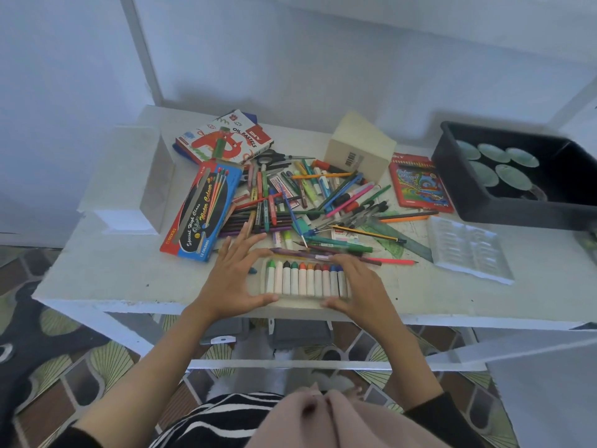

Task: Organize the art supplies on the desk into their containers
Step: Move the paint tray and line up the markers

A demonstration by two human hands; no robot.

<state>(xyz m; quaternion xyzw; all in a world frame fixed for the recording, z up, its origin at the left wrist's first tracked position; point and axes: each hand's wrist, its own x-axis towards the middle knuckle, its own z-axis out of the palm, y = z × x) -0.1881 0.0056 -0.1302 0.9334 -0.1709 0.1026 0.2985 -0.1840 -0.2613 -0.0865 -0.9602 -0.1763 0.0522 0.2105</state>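
L grip [231, 279] & R grip [358, 284] sit at the near edge of the bench [129, 273], one at each end of the crayon tray [307, 281], which lies flat btwn them. Each grip clasps its end of the tray: thumb on the near side, index finger hooked over the far side. L's other fingers are spread straight. The crayons lie side by side w/ coloured tips pointing away from the grips. Just beyond both grips is the pile of pens & pencils [307, 202], its nearest pencils touching the fingertips. Beyond-left of L grip lies the watercolour box [202, 208]; further out are the oil pastels box [224, 137] & a white box [129, 176]. Beyond R grip stands a cream box [358, 147], w/ a red colour pencil box [418, 185] to its right. Right of R grip, apart from it, is a clear plastic insert [468, 250]; past that is a black tub [504, 211] holding round dishes.
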